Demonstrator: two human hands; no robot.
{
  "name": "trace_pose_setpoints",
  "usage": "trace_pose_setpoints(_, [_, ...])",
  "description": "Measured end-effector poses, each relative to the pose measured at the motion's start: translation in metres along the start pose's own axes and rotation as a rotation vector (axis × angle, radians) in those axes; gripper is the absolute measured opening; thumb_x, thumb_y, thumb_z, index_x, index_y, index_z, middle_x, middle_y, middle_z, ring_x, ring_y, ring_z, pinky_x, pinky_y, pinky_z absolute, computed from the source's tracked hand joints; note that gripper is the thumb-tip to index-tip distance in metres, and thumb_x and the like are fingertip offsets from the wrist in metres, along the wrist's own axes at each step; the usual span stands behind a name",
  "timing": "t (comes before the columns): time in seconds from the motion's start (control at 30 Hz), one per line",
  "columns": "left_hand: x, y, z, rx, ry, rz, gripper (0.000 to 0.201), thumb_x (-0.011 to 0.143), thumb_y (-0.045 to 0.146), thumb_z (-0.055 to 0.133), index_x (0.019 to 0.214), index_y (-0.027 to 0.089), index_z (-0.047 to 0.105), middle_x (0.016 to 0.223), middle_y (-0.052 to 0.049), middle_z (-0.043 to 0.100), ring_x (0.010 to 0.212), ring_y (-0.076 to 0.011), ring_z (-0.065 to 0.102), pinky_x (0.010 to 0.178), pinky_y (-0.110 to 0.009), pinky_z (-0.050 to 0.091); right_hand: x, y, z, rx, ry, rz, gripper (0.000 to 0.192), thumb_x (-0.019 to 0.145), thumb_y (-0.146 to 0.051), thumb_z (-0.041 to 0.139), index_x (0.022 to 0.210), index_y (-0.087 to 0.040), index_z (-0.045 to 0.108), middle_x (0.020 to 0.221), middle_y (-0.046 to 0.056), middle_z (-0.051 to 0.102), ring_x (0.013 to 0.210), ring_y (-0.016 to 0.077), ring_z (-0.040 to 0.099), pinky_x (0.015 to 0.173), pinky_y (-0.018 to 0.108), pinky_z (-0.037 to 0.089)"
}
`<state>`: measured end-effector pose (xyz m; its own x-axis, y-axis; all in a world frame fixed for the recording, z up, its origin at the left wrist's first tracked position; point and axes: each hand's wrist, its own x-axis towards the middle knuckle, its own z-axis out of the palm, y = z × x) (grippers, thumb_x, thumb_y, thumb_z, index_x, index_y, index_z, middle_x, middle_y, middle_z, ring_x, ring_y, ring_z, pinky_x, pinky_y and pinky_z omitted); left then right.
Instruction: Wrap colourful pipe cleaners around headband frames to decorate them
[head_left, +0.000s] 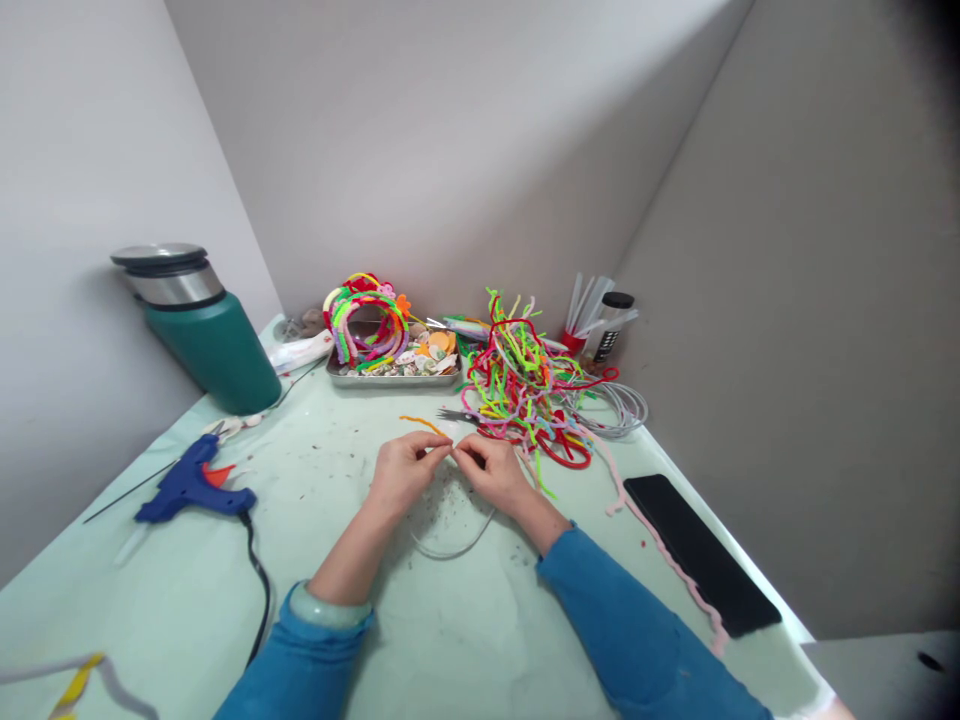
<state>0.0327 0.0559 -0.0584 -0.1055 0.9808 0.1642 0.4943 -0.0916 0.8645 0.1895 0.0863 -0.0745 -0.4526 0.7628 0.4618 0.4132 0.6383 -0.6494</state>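
Note:
My left hand [405, 472] and my right hand [493, 472] meet fingertip to fingertip above the middle of the table, both closed in a pinch. From the left fingertips an orange pipe cleaner [421, 422] sticks out toward the back left. A thin grey wire loop [456, 554] hangs below, its sides running up under both hands. The exact spot where wire and pipe cleaner meet is hidden by the fingers. Just behind the right hand lie scissors [457, 415], partly covered by a heap of coloured pipe cleaners [517, 375].
A blue glue gun [196, 482] with a black cord and a green bottle [214, 345] are at left. Behind stands a metal tray [394, 380] of small pieces, with pipe-cleaner-wrapped hoops [367, 320]. At right are coiled grey wire [626, 412], a black phone [701, 555] and a pink pipe cleaner [667, 555].

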Motion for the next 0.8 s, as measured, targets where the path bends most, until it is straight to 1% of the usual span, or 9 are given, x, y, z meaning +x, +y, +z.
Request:
trace_pose_setpoints(0.1, [-0.0006,0.0006,0.0004,0.061,-0.017,-0.010,0.027,0.073,0.032,0.054,0.088,0.016,0.070,0.061,-0.003,0.066,0.057,-0.0143,0.058,0.053,-0.022,0.042,-0.0006,0.0004,0.0005,0.001,-0.002,-0.003,0.016,0.083,-0.020,0.047,0.074,-0.016,0.059,0.062,-0.001,0.055,0.056,0.0097,0.047,0.054,0.020,0.034])
trace_pose_setpoints(0.2, [-0.0013,0.0021,0.0005,0.105,-0.043,-0.015,0.028,0.074,0.031,0.053,0.091,0.016,0.070,0.059,-0.003,0.065,0.059,-0.0153,0.059,0.056,-0.023,0.043,-0.0013,0.0014,0.0013,0.003,0.001,-0.008,0.015,0.083,-0.020,0.048,0.075,-0.016,0.060,0.062,-0.001,0.056,0.056,0.0098,0.048,0.054,0.020,0.034])
trace_pose_setpoints(0.37, [-0.0022,0.0052,-0.0001,0.166,-0.085,0.016,0.028,0.076,0.032,0.052,0.092,0.017,0.070,0.062,-0.003,0.066,0.062,-0.0164,0.060,0.060,-0.024,0.044,-0.0012,0.0025,0.0012,0.007,0.000,-0.011,0.014,0.083,-0.021,0.048,0.078,-0.017,0.061,0.064,-0.001,0.057,0.057,0.0102,0.049,0.055,0.021,0.035])
trace_pose_setpoints(0.47, [-0.0025,0.0071,-0.0007,0.185,-0.084,0.021,0.028,0.076,0.031,0.052,0.092,0.017,0.071,0.065,-0.003,0.067,0.063,-0.0165,0.060,0.062,-0.025,0.044,-0.0009,0.0023,0.0009,0.008,0.000,-0.023,0.015,0.083,-0.021,0.048,0.079,-0.016,0.062,0.064,-0.001,0.057,0.058,0.0105,0.049,0.055,0.021,0.035])
trace_pose_setpoints(0.63, [-0.0031,0.0085,-0.0016,0.207,-0.085,0.001,0.026,0.077,0.029,0.051,0.088,0.017,0.071,0.061,-0.003,0.066,0.064,-0.0169,0.060,0.064,-0.025,0.043,-0.0010,0.0019,0.0010,0.022,0.011,-0.022,0.018,0.085,-0.022,0.047,0.081,-0.016,0.063,0.066,0.001,0.059,0.058,0.0111,0.049,0.056,0.022,0.037])
trace_pose_setpoints(0.8, [-0.0021,0.0030,-0.0006,0.207,-0.025,0.100,0.022,0.077,0.028,0.052,0.083,0.018,0.071,0.083,-0.005,0.068,0.075,-0.0161,0.060,0.068,-0.024,0.042,-0.0008,0.0005,0.0006,0.025,0.028,-0.024,0.016,0.084,-0.021,0.047,0.080,-0.016,0.062,0.066,0.001,0.059,0.059,0.0112,0.050,0.056,0.022,0.037])
